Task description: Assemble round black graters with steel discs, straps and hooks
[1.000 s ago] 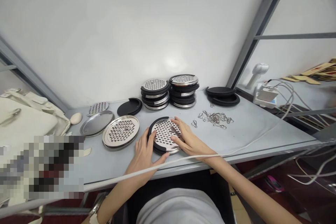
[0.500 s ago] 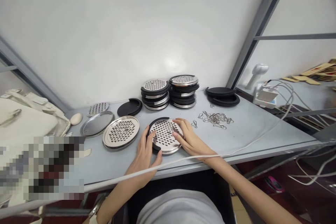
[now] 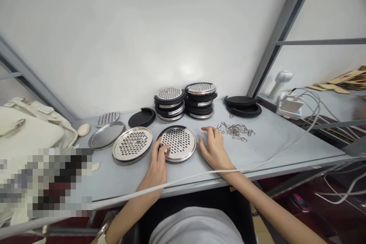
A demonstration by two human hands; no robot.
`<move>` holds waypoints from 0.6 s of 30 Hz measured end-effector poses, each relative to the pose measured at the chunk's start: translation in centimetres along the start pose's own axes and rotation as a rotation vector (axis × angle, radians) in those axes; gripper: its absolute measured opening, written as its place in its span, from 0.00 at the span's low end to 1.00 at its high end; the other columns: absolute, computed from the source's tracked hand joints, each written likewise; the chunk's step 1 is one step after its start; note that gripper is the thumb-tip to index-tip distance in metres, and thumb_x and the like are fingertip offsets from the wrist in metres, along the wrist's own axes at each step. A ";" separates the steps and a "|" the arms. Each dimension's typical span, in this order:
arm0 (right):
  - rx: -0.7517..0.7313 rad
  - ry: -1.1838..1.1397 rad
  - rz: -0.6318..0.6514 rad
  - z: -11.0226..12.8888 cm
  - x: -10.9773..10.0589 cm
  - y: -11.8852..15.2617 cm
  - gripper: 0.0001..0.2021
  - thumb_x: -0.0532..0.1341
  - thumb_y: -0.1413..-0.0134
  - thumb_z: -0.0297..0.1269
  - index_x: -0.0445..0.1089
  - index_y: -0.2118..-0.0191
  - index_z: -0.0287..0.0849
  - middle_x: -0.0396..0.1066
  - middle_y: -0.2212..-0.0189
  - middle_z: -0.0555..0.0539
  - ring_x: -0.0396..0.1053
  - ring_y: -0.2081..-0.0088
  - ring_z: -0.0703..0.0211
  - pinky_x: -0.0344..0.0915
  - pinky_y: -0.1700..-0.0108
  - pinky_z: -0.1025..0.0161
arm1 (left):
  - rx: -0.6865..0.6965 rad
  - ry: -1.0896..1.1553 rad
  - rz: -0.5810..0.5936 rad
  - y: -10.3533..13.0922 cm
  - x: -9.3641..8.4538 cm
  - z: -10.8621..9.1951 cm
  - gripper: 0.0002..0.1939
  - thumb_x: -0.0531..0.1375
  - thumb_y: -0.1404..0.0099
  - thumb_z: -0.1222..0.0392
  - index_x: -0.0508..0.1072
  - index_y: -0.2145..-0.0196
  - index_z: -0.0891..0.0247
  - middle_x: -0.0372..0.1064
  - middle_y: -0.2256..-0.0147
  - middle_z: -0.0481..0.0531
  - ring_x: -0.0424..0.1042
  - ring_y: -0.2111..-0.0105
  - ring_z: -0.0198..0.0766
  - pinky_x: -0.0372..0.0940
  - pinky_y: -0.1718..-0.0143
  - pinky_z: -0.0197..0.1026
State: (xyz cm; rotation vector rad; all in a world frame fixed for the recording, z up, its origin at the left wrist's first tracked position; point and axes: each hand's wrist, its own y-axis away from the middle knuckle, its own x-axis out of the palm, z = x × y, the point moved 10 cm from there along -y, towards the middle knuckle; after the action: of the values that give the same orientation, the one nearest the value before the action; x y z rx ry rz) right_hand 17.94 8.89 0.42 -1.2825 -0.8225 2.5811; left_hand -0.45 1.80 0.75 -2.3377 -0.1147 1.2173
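A round metal grater with a black rim along its left and far edge lies on the table in front of me. My left hand grips its left edge, fingertips on the black rim and perforated face; the thumb is mostly hidden. To the grater's right, my right hand is off the disc, its fingers slightly bent and apart with nothing visible in them. Just beyond those fingers lies a loose pile of small metal clips. Another perforated metal disc rests to the left of my left hand.
Two stacks of black-rimmed graters stand against the wall. Black round holders lie at back right, another left of the stacks. Plain metal discs sit at left. A white cable crosses low over my forearms.
My right hand has let go of the grater and moved right toward the clips. The grater has turned slightly, its black rim now reaching farther round the far side. My left hand stays on it.
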 end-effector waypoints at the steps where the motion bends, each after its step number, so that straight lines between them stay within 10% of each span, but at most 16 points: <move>1: 0.004 0.046 -0.006 -0.2 0.0 0.0 0.14 0.51 0.42 0.34 0.57 0.50 0.38 0.59 0.54 0.37 0.57 0.52 0.47 0.57 0.50 0.48 | 0.010 -0.003 0.018 0.0 0.3 0.1 0.20 0.44 0.38 0.73 0.60 0.50 0.65 0.44 0.41 0.63 0.49 0.39 0.47 0.53 0.42 0.56; 18: 0.009 0.097 0.065 -0.7 1.2 0.3 0.14 0.49 0.46 0.28 0.60 0.53 0.37 0.59 0.59 0.37 0.57 0.58 0.45 0.59 0.56 0.47 | -0.071 0.001 0.039 0.0 0.4 1.3 0.23 0.41 0.41 0.80 0.59 0.53 0.62 0.40 0.41 0.60 0.46 0.39 0.42 0.51 0.41 0.52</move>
State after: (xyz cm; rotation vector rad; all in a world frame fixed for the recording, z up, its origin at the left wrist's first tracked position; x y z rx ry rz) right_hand 17.76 9.33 -0.96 -1.4423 -0.7635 2.5443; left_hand -1.20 2.41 -0.20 -2.4127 -0.1141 1.2494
